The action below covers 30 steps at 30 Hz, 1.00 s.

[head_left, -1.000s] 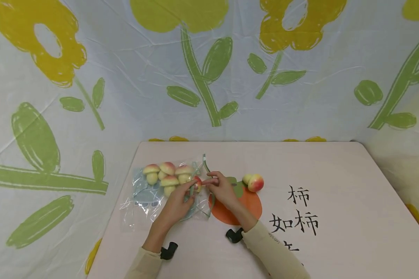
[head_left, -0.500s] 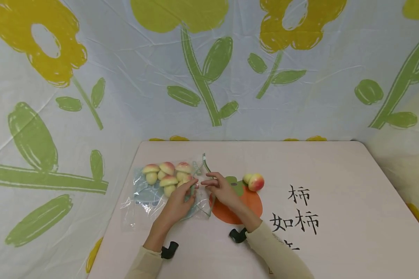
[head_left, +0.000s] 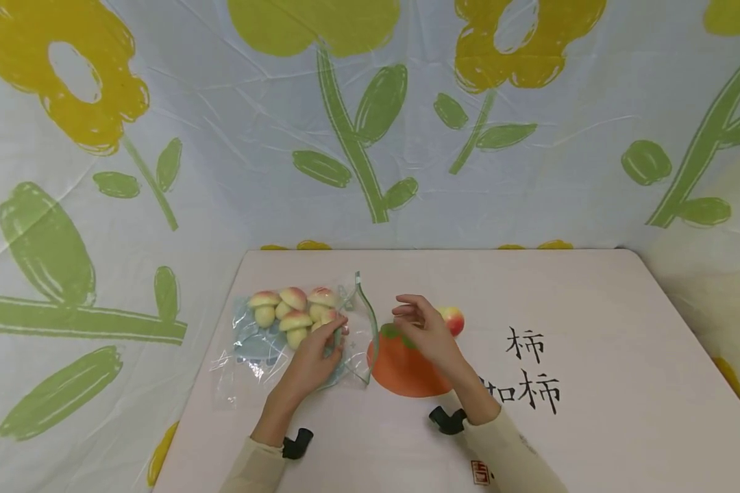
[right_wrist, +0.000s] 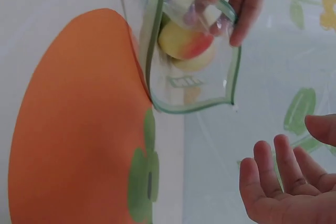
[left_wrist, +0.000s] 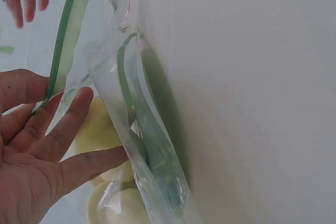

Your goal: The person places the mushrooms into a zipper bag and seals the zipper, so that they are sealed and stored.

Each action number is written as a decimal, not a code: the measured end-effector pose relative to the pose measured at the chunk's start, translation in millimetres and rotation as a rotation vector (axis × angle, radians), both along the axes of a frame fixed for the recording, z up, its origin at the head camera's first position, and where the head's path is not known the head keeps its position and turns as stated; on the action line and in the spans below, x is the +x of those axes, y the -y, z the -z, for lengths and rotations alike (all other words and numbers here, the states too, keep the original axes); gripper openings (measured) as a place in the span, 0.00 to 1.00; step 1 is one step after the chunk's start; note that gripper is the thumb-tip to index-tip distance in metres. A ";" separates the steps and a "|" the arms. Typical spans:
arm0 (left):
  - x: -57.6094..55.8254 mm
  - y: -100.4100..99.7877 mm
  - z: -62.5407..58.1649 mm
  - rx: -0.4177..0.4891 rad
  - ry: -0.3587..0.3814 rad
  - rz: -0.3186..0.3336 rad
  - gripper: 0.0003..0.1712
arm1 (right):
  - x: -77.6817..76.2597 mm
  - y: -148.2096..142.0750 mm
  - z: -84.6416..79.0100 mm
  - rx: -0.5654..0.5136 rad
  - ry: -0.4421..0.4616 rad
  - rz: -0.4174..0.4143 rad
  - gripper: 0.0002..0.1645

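A clear zip bag point(head_left: 359, 359) with a green zip edge lies on the left of the table, its mouth parted towards the right. Inside it are several toy mushrooms point(head_left: 294, 320), cream with reddish caps. My left hand point(head_left: 313, 356) pinches the bag's mouth; in the left wrist view its thumb and fingers meet at the green zip edge point(left_wrist: 63, 40). Right of the mouth, my right hand point(head_left: 428, 339) is raised with loosely bent fingers and holds nothing. Another mushroom point(head_left: 452, 320) lies on the table just beyond it, partly hidden by that hand.
The pale tabletop point(head_left: 623, 308) bears a printed orange persimmon point(head_left: 407, 370) and black characters point(head_left: 539, 392). Black camera mounts point(head_left: 298, 444) sit at both wrists. A flowered cloth point(head_left: 234, 171) hangs behind and beside the table.
My right hand has let go of a mushroom at the bag's mouth, which now lies further inside, and has moved right towards the loose mushroom. My left hand stays on the bag.
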<state>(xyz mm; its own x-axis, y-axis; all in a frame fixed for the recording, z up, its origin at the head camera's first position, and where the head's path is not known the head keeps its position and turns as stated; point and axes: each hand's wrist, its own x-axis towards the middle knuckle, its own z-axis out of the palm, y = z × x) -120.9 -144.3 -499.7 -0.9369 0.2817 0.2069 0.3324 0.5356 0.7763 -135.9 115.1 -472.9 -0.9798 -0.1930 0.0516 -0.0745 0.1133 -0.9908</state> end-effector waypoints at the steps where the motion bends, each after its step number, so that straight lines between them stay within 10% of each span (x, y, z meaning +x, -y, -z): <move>1: -0.1 0.1 0.5 0.000 -0.003 0.000 0.31 | 1.1 -3.0 -0.5 -0.001 -0.011 0.008 0.25; 10: -0.2 0.7 0.9 0.005 0.016 0.002 0.31 | 11.2 -31.7 -6.2 0.120 -0.139 0.116 0.26; 30: -1.4 0.6 -1.0 0.005 0.014 0.016 0.31 | 10.2 -74.2 15.0 0.232 -0.106 0.327 0.28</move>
<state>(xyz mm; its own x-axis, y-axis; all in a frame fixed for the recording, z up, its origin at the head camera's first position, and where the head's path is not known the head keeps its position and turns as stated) -122.4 -144.9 -498.7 -0.9352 0.2956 0.1951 0.3299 0.5265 0.7835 -125.7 189.3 -487.9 -0.9831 0.1095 0.1469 -0.0972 0.3676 -0.9249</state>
